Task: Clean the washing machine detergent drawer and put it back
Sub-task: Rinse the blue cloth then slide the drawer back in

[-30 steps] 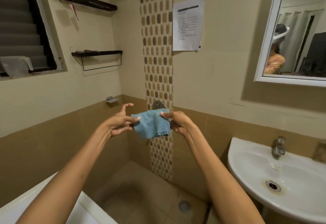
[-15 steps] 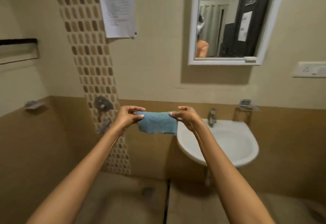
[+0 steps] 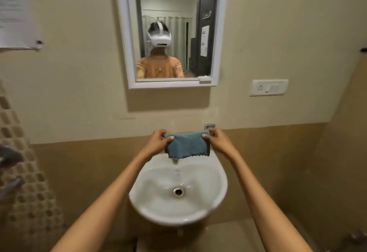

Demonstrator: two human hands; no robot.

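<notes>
I watched the left hand (image 3: pixel 156 142) and right hand (image 3: pixel 219 142) each pinch an upper corner of a blue cloth (image 3: pixel 188 146), stretched above the white sink (image 3: pixel 155 189); it looked soft, light and limp, best held by its edges; the detergent drawer was nowhere in view.

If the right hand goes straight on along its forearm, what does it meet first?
Probably the small chrome wall fitting just beyond the right hand, which pinches the blue cloth; depth is unclear.

A white round ceramic basin (image 3: pixel 208 208) juts from the tan wall (image 3: pixel 79 172) before me (its metal drain (image 3: pixel 178 191) sits mid-bowl), above the beige floor (image 3: pixel 228 238).
</notes>
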